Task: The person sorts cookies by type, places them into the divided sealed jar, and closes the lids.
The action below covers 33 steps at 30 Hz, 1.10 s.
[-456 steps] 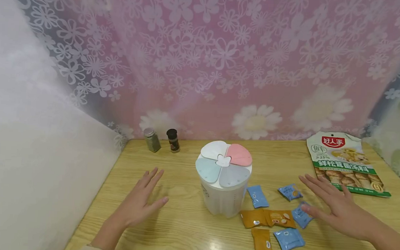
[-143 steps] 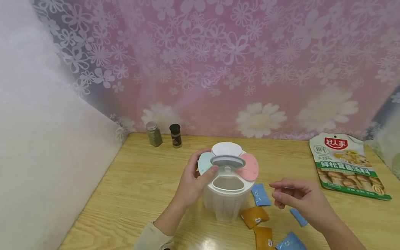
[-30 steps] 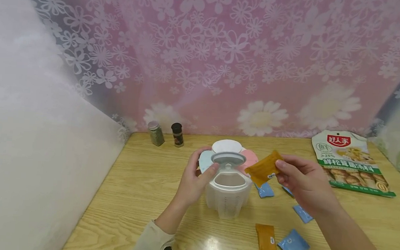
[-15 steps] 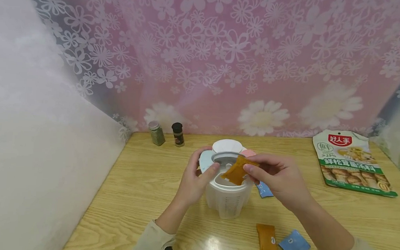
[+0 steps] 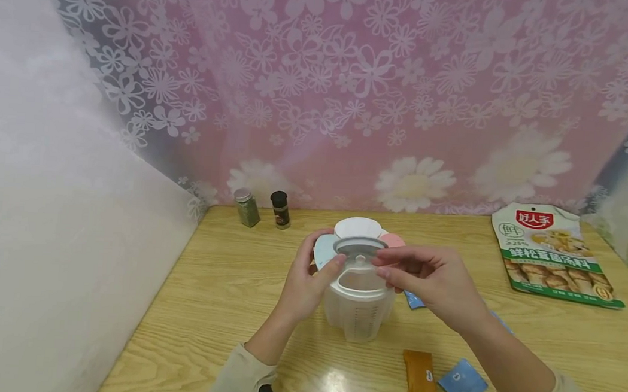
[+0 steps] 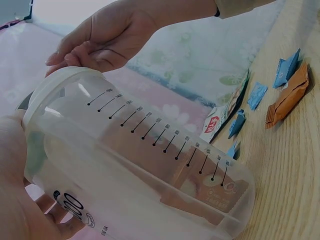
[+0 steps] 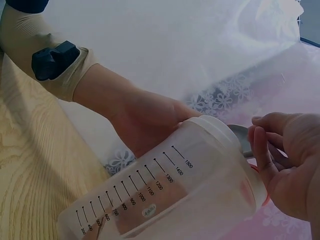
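A frosted plastic canister point(image 5: 360, 316) with petal-shaped lid flaps stands on the table. Its grey flap point(image 5: 362, 244) is raised behind an uncovered opening. My left hand point(image 5: 304, 288) grips the canister's left side, thumb on the lid. Just over the opening's right edge is my right hand point(image 5: 435, 287), fingers loosely bent with nothing between them. Through the clear wall, orange snack packets point(image 6: 207, 195) show low in the canister in the left wrist view. One orange packet point(image 5: 421, 379) and a blue packet point(image 5: 463, 385) lie on the table in front.
Another blue packet point(image 5: 414, 300) lies close to the canister's right side, partly hidden by my right hand. At the right stands a white and green food pouch point(image 5: 555, 259). A jar of green herbs point(image 5: 246, 208) and a black-capped shaker point(image 5: 280, 211) are at the back left.
My right hand has carried an orange packet left to the opening and let it go; it is inside the canister now. My left hand has kept its grip.
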{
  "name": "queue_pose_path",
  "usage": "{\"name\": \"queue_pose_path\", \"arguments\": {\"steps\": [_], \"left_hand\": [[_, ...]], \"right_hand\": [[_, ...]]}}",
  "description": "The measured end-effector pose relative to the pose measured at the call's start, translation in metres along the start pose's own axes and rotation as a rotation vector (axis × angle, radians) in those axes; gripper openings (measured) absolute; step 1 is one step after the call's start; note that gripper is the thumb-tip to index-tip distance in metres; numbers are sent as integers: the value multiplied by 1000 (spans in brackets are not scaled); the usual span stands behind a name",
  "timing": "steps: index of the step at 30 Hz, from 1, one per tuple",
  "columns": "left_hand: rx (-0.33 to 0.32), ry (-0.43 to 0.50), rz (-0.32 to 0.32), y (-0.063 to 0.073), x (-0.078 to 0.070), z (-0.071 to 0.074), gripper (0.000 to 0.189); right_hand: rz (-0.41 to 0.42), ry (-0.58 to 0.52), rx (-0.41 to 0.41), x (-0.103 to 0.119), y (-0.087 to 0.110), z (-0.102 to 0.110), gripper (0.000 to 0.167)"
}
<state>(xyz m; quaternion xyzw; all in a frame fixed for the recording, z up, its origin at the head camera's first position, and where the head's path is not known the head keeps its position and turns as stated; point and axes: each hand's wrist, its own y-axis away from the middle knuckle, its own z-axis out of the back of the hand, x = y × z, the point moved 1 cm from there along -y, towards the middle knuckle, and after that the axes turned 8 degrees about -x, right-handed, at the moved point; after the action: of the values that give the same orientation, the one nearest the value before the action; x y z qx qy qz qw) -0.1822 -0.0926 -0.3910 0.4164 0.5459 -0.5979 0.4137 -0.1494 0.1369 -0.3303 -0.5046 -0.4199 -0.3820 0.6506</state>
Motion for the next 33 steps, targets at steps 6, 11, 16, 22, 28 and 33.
{"name": "queue_pose_path", "arguments": {"steps": [6,11,16,22,28,33], "left_hand": [[-9,-3,-2,0,1,0,48],[-18,-5,-2,0,1,0,48],[-13,-11,-2,0,1,0,48],[-10,-21,0,0,0,1,49],[-10,-26,-1,0,-1,1,50],[-13,-27,2,0,0,1,49]], "right_hand": [[-68,-73,8,-3,2,7,25],[-57,-201,11,-9,8,18,28],[-48,-311,34,-24,17,35,37],[-89,-421,43,-40,27,55,40],[-146,-361,55,-56,38,66,41],[-144,-230,74,-66,41,72,39]]}}
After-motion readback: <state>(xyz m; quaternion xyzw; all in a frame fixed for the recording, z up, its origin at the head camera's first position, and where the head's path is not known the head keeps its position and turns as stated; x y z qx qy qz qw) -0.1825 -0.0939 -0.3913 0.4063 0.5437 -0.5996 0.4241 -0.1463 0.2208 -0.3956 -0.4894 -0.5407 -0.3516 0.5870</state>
